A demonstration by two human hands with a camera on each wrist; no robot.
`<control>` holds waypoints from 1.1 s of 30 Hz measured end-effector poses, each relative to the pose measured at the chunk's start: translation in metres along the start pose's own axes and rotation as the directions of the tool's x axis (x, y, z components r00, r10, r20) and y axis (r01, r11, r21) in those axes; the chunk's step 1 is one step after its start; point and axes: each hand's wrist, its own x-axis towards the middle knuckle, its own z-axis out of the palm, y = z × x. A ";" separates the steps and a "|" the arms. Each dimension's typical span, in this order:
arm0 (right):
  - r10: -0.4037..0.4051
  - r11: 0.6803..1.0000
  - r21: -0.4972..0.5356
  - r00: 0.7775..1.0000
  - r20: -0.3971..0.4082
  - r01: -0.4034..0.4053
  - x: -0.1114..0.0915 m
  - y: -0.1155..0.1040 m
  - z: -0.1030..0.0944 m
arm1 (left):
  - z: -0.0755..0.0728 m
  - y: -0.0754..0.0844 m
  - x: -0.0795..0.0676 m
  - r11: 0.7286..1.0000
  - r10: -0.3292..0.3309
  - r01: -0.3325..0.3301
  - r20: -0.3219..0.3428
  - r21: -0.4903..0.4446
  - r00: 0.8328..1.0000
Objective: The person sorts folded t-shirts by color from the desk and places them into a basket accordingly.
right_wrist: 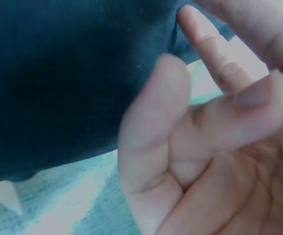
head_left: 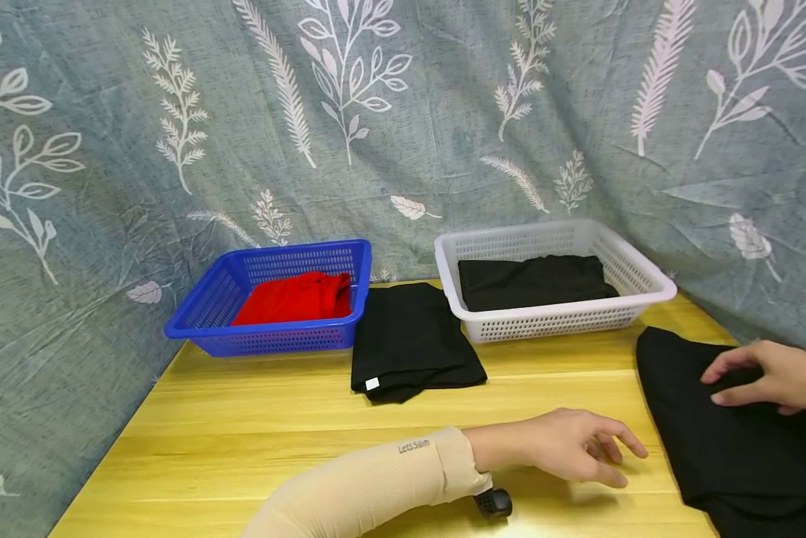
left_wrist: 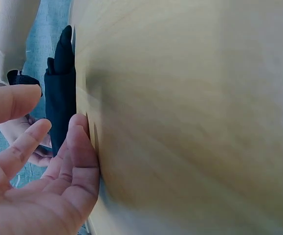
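At the right of the head view a folded black garment (head_left: 712, 456) lies on the wooden table. My right hand (head_left: 772, 377) is over its upper part, fingers slightly bent and holding nothing. In the right wrist view the dark cloth (right_wrist: 63, 88) spreads beyond the thumb and fingers. Left of the garment, my left hand (head_left: 571, 448) hovers low over the table, fingers loosely bent and nothing in them. The left wrist view shows the garment (left_wrist: 60, 103) edge-on past the fingertips, with the other hand behind it.
A blue basket (head_left: 268, 344) at the back left holds red folded cloth (head_left: 295, 299). To its right a white basket (head_left: 557, 317) contains black cloth (head_left: 530, 282). Between them lies another folded black garment (head_left: 409, 329) with a small white tag (head_left: 372, 384). A patterned curtain (head_left: 403, 134) hangs behind.
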 end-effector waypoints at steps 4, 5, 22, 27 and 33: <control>-0.001 1.000 -0.003 1.000 -0.003 0.001 0.001 -0.013 0.003 | -0.003 -0.003 -0.003 1.000 0.006 -0.006 -0.008 -0.004 1.000; 0.000 1.000 -0.004 1.000 -0.002 0.000 0.001 -0.016 0.004 | -0.003 -0.004 -0.004 1.000 0.006 -0.006 -0.011 -0.009 1.000; -0.032 0.998 0.051 0.995 0.092 0.027 -0.007 -0.068 0.013 | -0.014 -0.025 -0.030 0.996 0.005 -0.010 -0.045 -0.093 0.999; -0.060 0.997 0.051 0.991 0.120 0.054 -0.010 -0.081 0.016 | -0.021 -0.037 -0.044 0.993 0.005 -0.012 -0.064 -0.118 0.998; -0.125 0.990 0.081 0.983 0.134 0.115 -0.017 -0.098 0.021 | -0.032 -0.052 -0.062 0.994 0.026 -0.036 -0.092 -0.107 0.995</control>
